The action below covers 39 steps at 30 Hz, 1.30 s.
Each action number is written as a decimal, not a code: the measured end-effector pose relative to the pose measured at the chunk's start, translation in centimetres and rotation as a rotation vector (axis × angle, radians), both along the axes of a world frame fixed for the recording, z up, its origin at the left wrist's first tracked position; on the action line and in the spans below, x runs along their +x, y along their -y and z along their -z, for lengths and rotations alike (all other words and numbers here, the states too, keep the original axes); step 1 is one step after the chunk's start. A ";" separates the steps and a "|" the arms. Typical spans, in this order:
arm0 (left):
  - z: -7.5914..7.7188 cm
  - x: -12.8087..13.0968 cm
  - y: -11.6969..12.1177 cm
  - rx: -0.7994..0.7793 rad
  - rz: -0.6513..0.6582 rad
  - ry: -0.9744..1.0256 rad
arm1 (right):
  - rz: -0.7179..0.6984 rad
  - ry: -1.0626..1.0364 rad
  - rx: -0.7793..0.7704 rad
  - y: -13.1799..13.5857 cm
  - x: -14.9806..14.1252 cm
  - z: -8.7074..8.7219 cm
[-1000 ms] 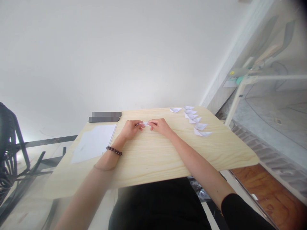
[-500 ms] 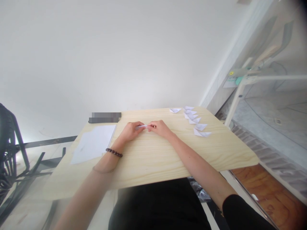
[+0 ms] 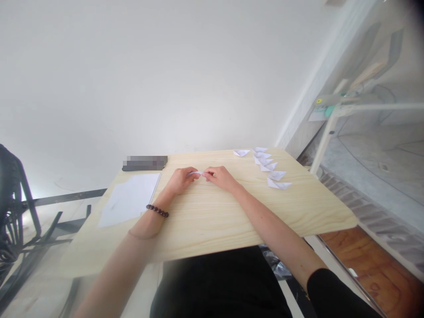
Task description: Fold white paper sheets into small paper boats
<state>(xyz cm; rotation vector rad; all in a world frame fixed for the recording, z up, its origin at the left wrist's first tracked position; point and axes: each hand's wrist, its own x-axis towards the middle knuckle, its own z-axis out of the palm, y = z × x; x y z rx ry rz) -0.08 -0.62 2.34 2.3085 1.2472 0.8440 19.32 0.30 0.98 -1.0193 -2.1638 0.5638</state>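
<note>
Between my two hands is a small folded white paper (image 3: pixel 198 172), mostly covered by fingers, so its full shape is hidden. My left hand (image 3: pixel 181 180), with a dark bead bracelet (image 3: pixel 157 210) at the wrist, pinches the paper's left part. My right hand (image 3: pixel 220 177) pinches its right end between thumb and fingers. Both hands are over the middle of the wooden table (image 3: pixel 212 221), close together. Several folded white paper boats stand to the right, among them a front one (image 3: pixel 279 184) and a separate one (image 3: pixel 241 153) near the back edge.
White paper sheets (image 3: pixel 130 198) lie on the table's left side. Behind them is a dark, partly pixelated object (image 3: pixel 145 164) by the wall (image 3: pixel 198 88). A black chair (image 3: pixel 20 203) stands at the left, and a white metal frame (image 3: pixel 326 137) at the right.
My hands have drawn slightly closer together, with my right fingers shifting a little left along the folded paper. Less of the paper shows than a second ago. The paper boats have stayed put.
</note>
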 end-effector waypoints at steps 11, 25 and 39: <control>-0.2 0.4 0.3 -0.033 0.074 0.053 | -0.065 0.043 0.026 0.2 -0.2 -0.4; 0.1 0.1 0.0 -0.052 0.029 0.063 | -0.072 0.007 -0.035 0.3 -0.1 -0.4; 0.6 -0.3 -0.2 -0.219 -0.024 0.138 | 0.036 -0.023 -0.050 -0.2 0.1 0.3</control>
